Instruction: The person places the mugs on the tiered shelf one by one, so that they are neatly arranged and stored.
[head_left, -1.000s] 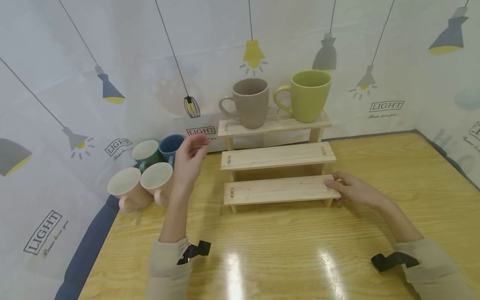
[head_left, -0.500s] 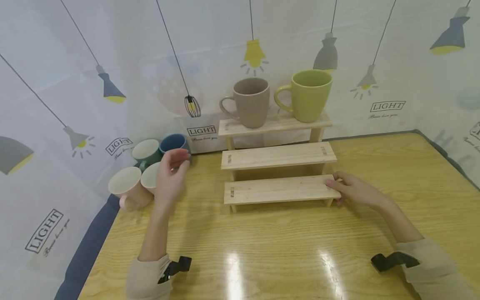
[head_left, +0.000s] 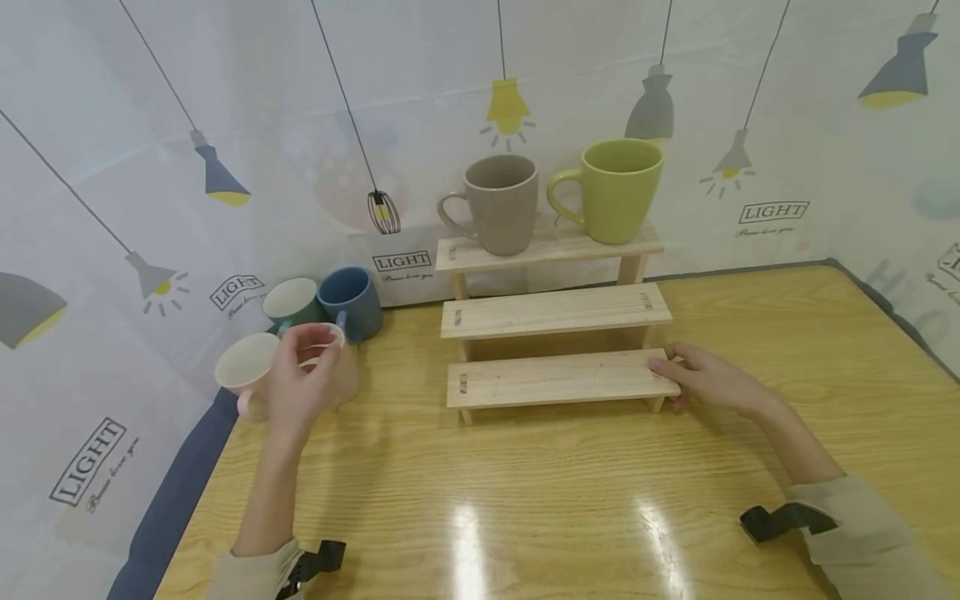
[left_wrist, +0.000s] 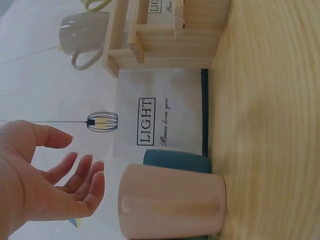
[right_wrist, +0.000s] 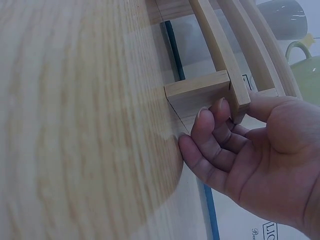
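Note:
My left hand (head_left: 296, 383) hovers over the rim of a pale pink mug (head_left: 343, 379), fingers loosely curved. The left wrist view shows a gap between that hand and the pink mug (left_wrist: 172, 200), so nothing is held. At the other side, my right hand (head_left: 711, 380) pinches the right end of the lowest step of a three-tier wooden shelf rack (head_left: 555, 379), thumb on top and fingers beneath. In the right wrist view, the fingers of the right hand (right_wrist: 240, 145) curl around the board's end. A taupe mug (head_left: 501, 212) and a yellow-green mug (head_left: 621, 200) stand on the top tier.
Beside the nearer mug stands a second pink mug (head_left: 243, 367). Behind them are a green mug (head_left: 291, 300) and a blue mug (head_left: 356, 304). A lamp-print cloth (head_left: 420, 100) hangs behind the wooden table (head_left: 555, 500).
My left hand has moved left and toward me, from beside the blue mug to over the nearer pink mug. The right hand keeps its grip on the shelf rack.

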